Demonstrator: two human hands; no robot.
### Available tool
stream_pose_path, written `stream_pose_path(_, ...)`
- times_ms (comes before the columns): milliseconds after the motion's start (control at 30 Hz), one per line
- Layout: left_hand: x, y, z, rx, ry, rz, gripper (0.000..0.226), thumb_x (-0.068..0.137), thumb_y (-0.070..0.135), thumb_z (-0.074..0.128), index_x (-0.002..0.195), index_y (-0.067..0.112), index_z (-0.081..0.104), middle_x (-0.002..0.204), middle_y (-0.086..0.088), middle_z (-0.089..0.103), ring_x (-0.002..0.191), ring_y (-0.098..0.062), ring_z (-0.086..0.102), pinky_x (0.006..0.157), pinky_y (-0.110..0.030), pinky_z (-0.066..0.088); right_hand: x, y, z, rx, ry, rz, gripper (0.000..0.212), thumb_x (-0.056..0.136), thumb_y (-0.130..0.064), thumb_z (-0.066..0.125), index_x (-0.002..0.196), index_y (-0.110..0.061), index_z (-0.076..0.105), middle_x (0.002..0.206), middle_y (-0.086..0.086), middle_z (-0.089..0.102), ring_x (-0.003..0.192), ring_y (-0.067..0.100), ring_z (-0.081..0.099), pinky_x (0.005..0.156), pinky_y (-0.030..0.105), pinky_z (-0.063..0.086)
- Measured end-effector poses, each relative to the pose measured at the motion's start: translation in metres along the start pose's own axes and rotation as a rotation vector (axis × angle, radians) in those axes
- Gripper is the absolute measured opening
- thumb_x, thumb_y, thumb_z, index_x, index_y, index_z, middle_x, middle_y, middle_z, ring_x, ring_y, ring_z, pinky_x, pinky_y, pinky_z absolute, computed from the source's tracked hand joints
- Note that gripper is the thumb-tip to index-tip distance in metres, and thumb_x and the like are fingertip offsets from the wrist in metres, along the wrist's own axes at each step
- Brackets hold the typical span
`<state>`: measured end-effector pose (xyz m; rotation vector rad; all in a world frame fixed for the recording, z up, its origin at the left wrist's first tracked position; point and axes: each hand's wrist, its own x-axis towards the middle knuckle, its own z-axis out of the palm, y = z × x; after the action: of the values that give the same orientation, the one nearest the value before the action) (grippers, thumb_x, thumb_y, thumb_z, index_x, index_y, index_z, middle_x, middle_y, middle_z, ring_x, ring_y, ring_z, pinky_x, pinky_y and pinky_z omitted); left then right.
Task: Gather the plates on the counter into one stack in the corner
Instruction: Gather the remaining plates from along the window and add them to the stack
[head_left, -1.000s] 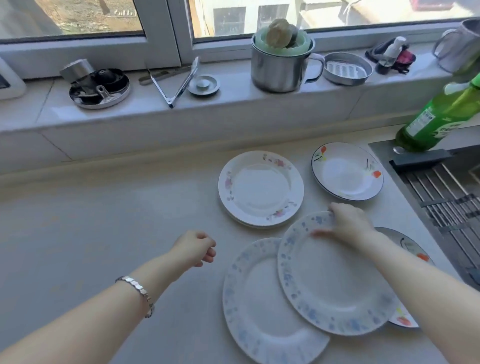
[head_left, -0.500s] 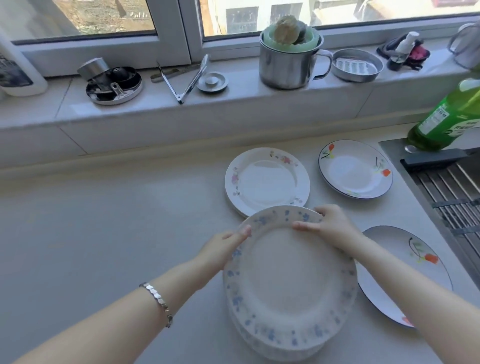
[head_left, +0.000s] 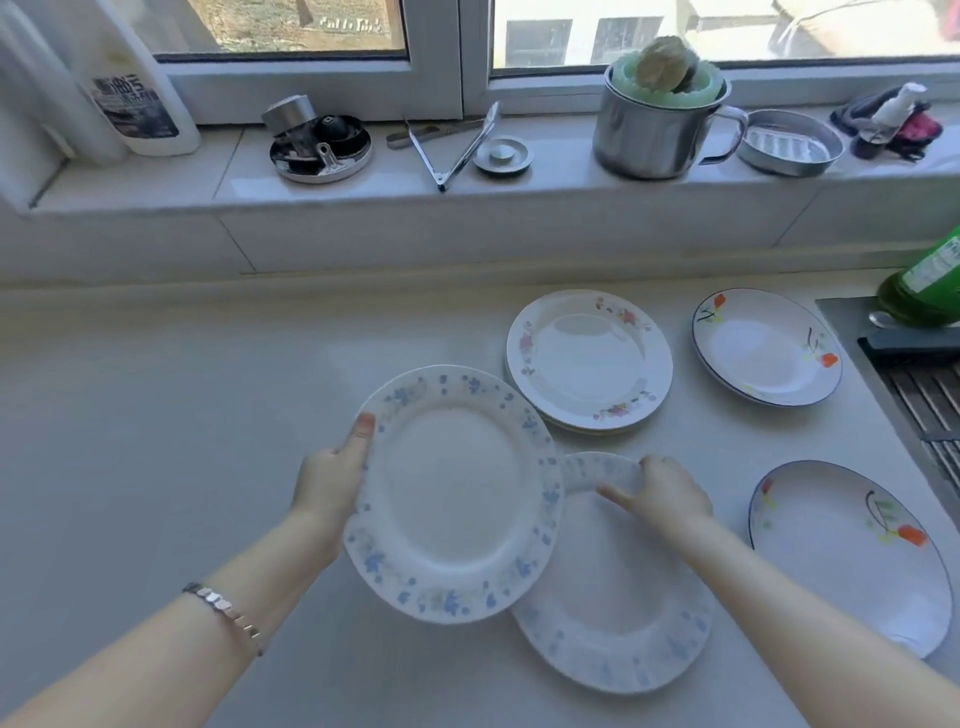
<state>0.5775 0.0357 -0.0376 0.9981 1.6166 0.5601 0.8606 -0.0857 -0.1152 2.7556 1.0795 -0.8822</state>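
The upper blue plate (head_left: 457, 493) is held off the counter (head_left: 182, 415), tilted a little. The left hand (head_left: 327, 483) grips its left rim, with the thumb (head_left: 363, 428) pressed on top and the other fingers hidden beneath. Its right edge overlaps the lower blue plate (head_left: 618, 597), which lies flat. The right hand (head_left: 670, 493) holds that plate's far rim, its fingers (head_left: 615, 493) curled over the edge. Both plates are round, so neither has a long axis to line up; what matters is that each hand has its own plate by one edge. Just beyond the left thumb's plate, up and to the right, sits the pink-flowered stack (head_left: 587, 358), close to the raised rim. To the right of the right fingers lies the near orange-flowered plate (head_left: 852, 561). Farther off, beyond them, is the far orange-flowered plate (head_left: 766, 345), next to the sink rack (head_left: 924, 395). The open room is to the left of the left hand, where bare counter runs back to the sill (head_left: 156, 187). A corner stack probably belongs that way, with the left hand nearer.
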Motion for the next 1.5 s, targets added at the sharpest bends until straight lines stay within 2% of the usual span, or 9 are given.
stream_pose_path(233,-0.009,-0.014,-0.059,-0.19,0.12,-0.05,0.042,0.088,0.049,0.053,0.071,0.012,0.061,0.077,-0.01,0.062,0.076,-0.029,0.061,0.083,-0.046,0.05,-0.014,-0.008,-0.012,0.037,-0.052,-0.047,0.054,0.065,-0.061,0.071,0.073,-0.017,0.041,0.087,0.003,0.058,0.08,0.021,0.052,0.059,0.03,0.034)
stream_pose_path(400,-0.014,-0.021,-0.094,-0.342,0.165,-0.079,0.039,0.09,0.048,0.05,0.091,0.011,0.063,0.083,-0.005,0.063,0.071,-0.024,0.06,0.066,-0.031,0.048,-0.037,-0.053,-0.035,0.095,-0.039,-0.258,0.057,0.06,-0.044,0.082,0.057,-0.016,0.032,0.058,-0.003,0.038,0.058,0.015,0.037,0.052,0.032,0.023)
stream_pose_path(567,-0.012,-0.033,-0.157,-0.469,0.187,-0.119,0.038,0.087,0.057,0.048,0.092,0.022,0.063,0.093,-0.003,0.067,0.079,-0.023,0.064,0.08,-0.041,0.051,-0.081,-0.131,-0.05,0.024,0.002,-0.4,0.047,0.071,-0.037,0.074,0.051,-0.014,0.039,0.05,0.0,0.04,0.049,0.015,0.039,0.045,0.028,0.023)
stream_pose_path(700,-0.013,-0.037,-0.228,-0.536,0.229,-0.094,0.038,0.087,0.06,0.044,0.086,0.028,0.064,0.091,0.001,0.067,0.079,-0.021,0.063,0.066,-0.037,0.05,-0.129,-0.202,-0.048,0.058,0.145,-0.527,0.035,0.08,-0.032,0.067,0.056,-0.012,0.051,0.051,-0.001,0.044,0.059,0.022,0.047,0.045,0.027,0.028)
stream_pose_path(833,-0.017,-0.043,-0.314,-0.574,0.271,-0.061,0.04,0.086,0.061,0.044,0.085,0.027,0.064,0.091,0.0,0.067,0.079,-0.021,0.063,0.073,-0.04,0.051,-0.181,-0.285,-0.021,0.156,0.321,-0.683,0.044,0.082,-0.03,0.064,0.051,-0.012,0.038,0.054,0.004,0.042,0.062,0.026,0.042,0.054,0.033,0.026)
stream_pose_path(1000,-0.03,-0.07,-0.426,-0.625,0.367,-0.023,0.041,0.087,0.058,0.048,0.099,0.023,0.065,0.093,-0.003,0.068,0.081,-0.024,0.064,0.067,-0.037,0.051,-0.237,-0.388,0.029,0.199,0.441,-0.811,0.039,0.084,-0.03,0.06,0.056,-0.007,0.045,0.061,0.0,0.041,0.067,0.03,0.049,0.055,0.034,0.029)
stream_pose_path(1167,-0.035,-0.114,-0.522,-0.65,0.523,-0.076,0.049,0.082,0.061,0.053,0.102,0.018,0.064,0.096,-0.008,0.068,0.083,-0.027,0.065,0.083,-0.047,0.051,-0.279,-0.464,0.065,0.209,0.503,-0.876,0.034,0.084,-0.032,0.06,0.069,-0.002,0.063,0.076,0.011,0.06,0.075,0.034,0.055,0.06,0.036,0.041)
stream_pose_path(1300,-0.033,-0.15,-0.566,-0.705,0.596,-0.166,0.062,0.078,0.063,0.056,0.116,0.014,0.062,0.112,-0.014,0.067,0.098,-0.033,0.065,0.091,-0.057,0.049,-0.3,-0.501,0.083,0.172,0.539,-0.921,0.033,0.085,-0.034,0.061,0.072,-0.004,0.066,0.078,0.01,0.062,0.074,0.034,0.056,0.06,0.035,0.041)
stream_pose_path(1500,-0.024,-0.177,-0.578,-0.665,0.726,-0.253,0.062,0.084,0.055,0.055,0.117,0.003,0.061,0.112,-0.017,0.066,0.102,-0.036,0.064,0.09,-0.047,0.051,-0.31,-0.528,0.093,0.094,0.519,-0.99,0.03,0.086,-0.033,0.059,0.076,-0.007,0.069,0.081,0.008,0.063,0.078,0.035,0.058,0.064,0.036,0.046)
